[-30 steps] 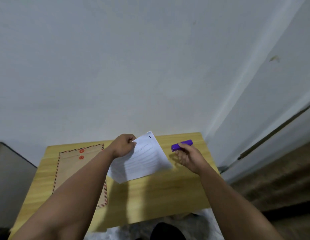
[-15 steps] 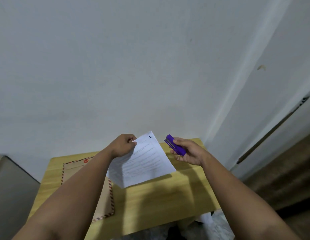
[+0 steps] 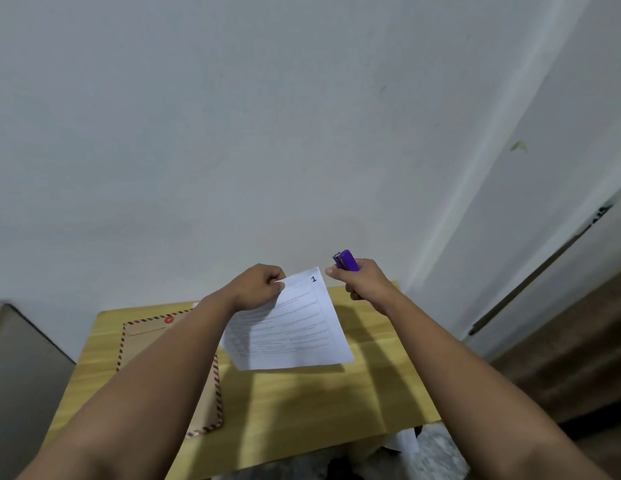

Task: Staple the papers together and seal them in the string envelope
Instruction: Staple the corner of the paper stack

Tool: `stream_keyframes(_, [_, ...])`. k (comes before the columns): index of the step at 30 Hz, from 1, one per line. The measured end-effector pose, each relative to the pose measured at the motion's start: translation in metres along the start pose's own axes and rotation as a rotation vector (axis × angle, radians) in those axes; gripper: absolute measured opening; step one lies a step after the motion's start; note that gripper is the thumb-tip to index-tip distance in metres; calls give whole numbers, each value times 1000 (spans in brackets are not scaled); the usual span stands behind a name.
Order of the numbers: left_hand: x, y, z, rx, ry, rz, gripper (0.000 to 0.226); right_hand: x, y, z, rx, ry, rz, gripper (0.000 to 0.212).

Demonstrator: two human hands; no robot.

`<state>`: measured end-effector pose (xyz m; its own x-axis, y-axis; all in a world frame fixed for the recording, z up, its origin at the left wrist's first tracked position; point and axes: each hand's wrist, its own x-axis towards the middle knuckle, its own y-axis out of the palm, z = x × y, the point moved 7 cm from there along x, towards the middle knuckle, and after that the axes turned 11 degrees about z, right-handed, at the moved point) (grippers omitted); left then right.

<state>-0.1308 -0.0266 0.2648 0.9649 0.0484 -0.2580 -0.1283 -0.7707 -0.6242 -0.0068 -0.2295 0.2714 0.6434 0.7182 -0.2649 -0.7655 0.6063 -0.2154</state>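
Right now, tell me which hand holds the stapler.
The right hand grips the purple stapler, raised beside the papers. The left hand pinches only the papers' top edge.

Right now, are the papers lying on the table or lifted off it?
Lifted. The left hand pinches the papers at their top corner, and they hang tilted above the table, casting a shadow on it.

Both arms reach forward from bottom of frame. Left hand [image 3: 259, 285] at middle, fingers curled, pinching papers [image 3: 288, 327]. Right hand [image 3: 362, 280] just right, curled round purple stapler [image 3: 346, 260].
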Motion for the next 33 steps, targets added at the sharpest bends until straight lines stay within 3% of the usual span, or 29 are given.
stream_keyframes(4, [3, 8, -18, 19, 33, 5, 17, -1, 12, 10, -61, -75, -19, 24])
stream_keyframes(6, [4, 9, -26, 22, 42, -9, 17, 0, 15, 12, -14, -99, -18, 16])
stream_keyframes(11, [5, 7, -43, 15, 74, -62, 18, -1, 19, 22, 91, -157, -10, 20])
stream_keyframes(15, [7, 2, -52, 42, 81, -177, 19, -11, 14, 32, 49, -243, -186, 14])
stream_keyframes(18, [7, -4, -53, 53, 64, -253, 19, -16, 8, 37, -116, -330, -257, 38])
stream_keyframes(22, [8, -5, -55, 77, 51, -286, 19, -17, 12, 41, -310, -375, -185, 38])
stream_keyframes(33, [5, -5, -60, 57, 59, -259, 18, -13, 2, 26, -173, -236, 22, 42])
